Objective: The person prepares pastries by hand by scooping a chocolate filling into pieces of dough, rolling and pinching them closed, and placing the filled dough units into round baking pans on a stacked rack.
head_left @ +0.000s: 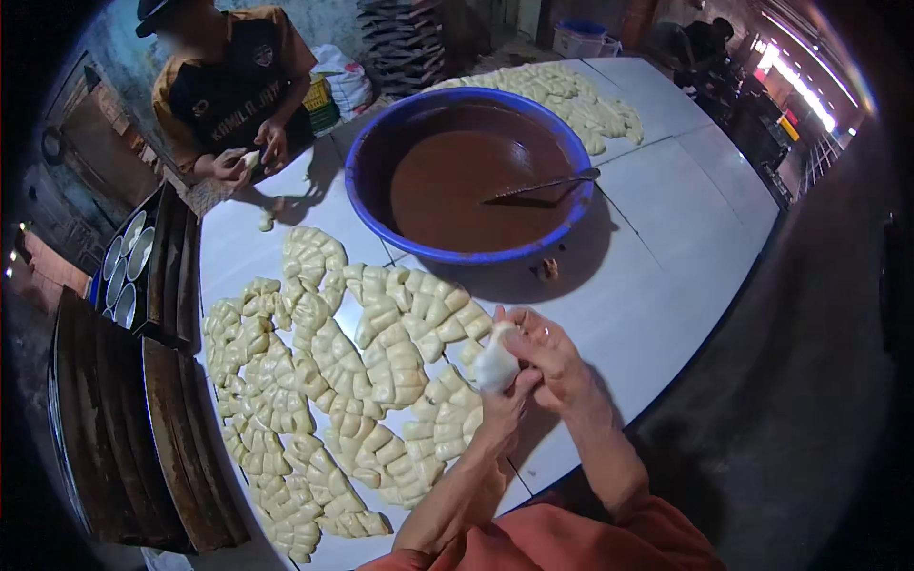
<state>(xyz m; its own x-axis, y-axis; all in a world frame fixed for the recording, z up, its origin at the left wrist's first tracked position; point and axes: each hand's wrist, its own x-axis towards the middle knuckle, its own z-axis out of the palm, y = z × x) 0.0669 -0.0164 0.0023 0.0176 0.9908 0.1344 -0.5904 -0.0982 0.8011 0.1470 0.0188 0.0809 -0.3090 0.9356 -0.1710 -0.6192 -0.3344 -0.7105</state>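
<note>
My left hand point(509, 404) and my right hand point(550, 357) are closed together round a pale, smooth lump of dough point(496, 362) at the lower middle. Cut pieces of pale dough point(390, 371) lie in joined rows over the white tiled table point(685, 266), to the left of my hands and under them. Beyond my hands stands a wide blue basin point(457, 255) of brown liquid point(438, 190), with a long dark utensil point(538, 187) resting in it.
A person point(224, 95) across the table holds a small dough piece. More dough point(590, 109) lies at the far edge. Dark wooden trays point(105, 419) and a rack of metal tins point(129, 257) stand along the left. Stacked dark trays point(400, 43) are behind.
</note>
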